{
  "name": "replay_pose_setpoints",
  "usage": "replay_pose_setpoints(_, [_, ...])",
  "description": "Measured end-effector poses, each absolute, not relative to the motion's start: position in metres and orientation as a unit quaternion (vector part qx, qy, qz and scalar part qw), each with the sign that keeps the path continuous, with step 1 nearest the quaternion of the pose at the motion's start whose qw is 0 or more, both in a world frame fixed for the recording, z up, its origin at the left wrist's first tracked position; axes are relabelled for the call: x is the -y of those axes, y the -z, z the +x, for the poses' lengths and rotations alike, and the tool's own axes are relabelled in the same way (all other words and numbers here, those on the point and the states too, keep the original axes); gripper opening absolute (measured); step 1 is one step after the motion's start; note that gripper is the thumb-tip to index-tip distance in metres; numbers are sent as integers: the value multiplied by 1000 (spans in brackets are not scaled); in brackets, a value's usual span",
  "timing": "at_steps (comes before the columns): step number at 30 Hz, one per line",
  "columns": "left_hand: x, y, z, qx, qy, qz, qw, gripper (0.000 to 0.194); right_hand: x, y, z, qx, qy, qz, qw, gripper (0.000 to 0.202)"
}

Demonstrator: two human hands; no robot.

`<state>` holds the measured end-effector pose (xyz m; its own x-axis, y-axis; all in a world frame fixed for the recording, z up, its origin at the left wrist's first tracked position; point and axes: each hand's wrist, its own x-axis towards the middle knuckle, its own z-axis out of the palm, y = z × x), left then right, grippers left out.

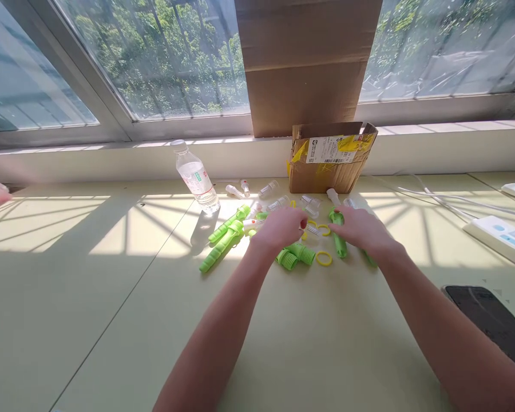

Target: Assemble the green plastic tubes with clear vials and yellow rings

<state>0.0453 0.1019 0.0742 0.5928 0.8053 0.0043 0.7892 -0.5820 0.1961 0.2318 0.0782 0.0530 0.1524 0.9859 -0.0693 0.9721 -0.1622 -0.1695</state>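
Sunlight from the window (163,63) stripes a pale table (154,343). Box (304,182) and water bottle (197,183) stand at the back, presumably parked out of the arms' way. We see small parts spread around both hands, likely so each can be picked singly: green sticks (221,250) to the left, clear cups (269,189) behind, yellow rings (324,265) and short green tubes (302,253) in front. Hands are apart. Left hand (281,226) curls its fingers low over the clear pieces; its grip is hidden, so we can't tell. Right hand (360,229) has its thumb over a green handle (340,246), perhaps steadying it; we can't confirm it's closed.
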Motion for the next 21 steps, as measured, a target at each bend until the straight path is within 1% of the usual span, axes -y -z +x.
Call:
replay_pose_setpoints(8, [-99,-58,57,-433,-16,900,48,21,-80,-39,225,648,-82,-756,31,38])
replay_pose_setpoints(12, [-97,-55,60,-427,-5,904,5,24,-80,-35,221,647,-81,-758,30,41])
replay_pose_setpoints(15, [-95,-56,60,-421,4,907,-7,23,-79,-36,220,647,-77,-758,32,46])
replay_pose_setpoints(21, [-96,-69,54,-422,-46,905,-18,14,-77,-47,219,666,-33,-739,95,53])
